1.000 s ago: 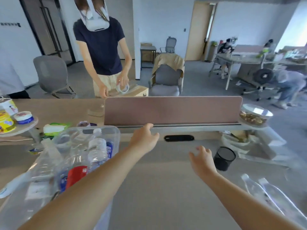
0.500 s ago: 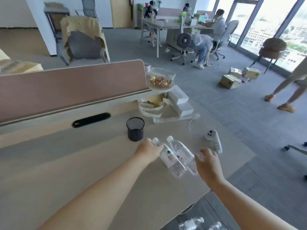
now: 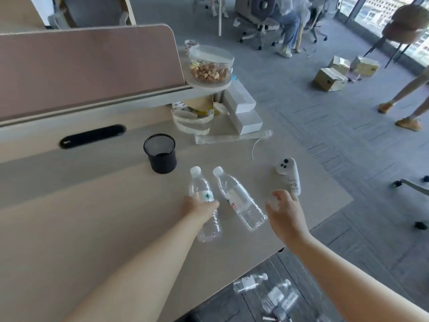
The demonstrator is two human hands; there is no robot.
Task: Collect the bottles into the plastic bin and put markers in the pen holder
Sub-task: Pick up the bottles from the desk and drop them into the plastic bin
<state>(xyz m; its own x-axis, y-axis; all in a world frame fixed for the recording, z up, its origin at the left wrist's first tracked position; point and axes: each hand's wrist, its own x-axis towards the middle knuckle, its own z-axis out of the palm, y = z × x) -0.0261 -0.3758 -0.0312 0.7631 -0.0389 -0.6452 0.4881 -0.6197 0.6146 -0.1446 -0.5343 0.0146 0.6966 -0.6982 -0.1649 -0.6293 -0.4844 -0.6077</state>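
A black mesh pen holder (image 3: 162, 160) stands upright on a pale wooden desk (image 3: 92, 217), and nothing shows inside it. Behind it to the right, a clear lidded jar (image 3: 210, 63) holding nuts sits on a small round shelf (image 3: 209, 86) at the end of a brown divider panel (image 3: 88, 66). Two white boxes (image 3: 242, 110) are stacked below the shelf.

Two clear water bottles with white caps lie side by side just in front of the pen holder. The left hand (image 3: 199, 206) wraps its fingers around the middle of the left bottle (image 3: 200, 187); whether that bottle rests on the desk or is slightly raised cannot be told. Its long axis runs almost straight away from the person, cap at the far end. The right bottle (image 3: 239, 196) lies flat and ungripped, cap pointing away and leftward, base angled toward the right hand (image 3: 286, 214). That hand hovers with fingers spread and holds nothing, near the bottle's base. A white controller (image 3: 289, 175) lies just beyond its fingertips. More clear bottles (image 3: 250, 282) lie on the floor below the desk edge.
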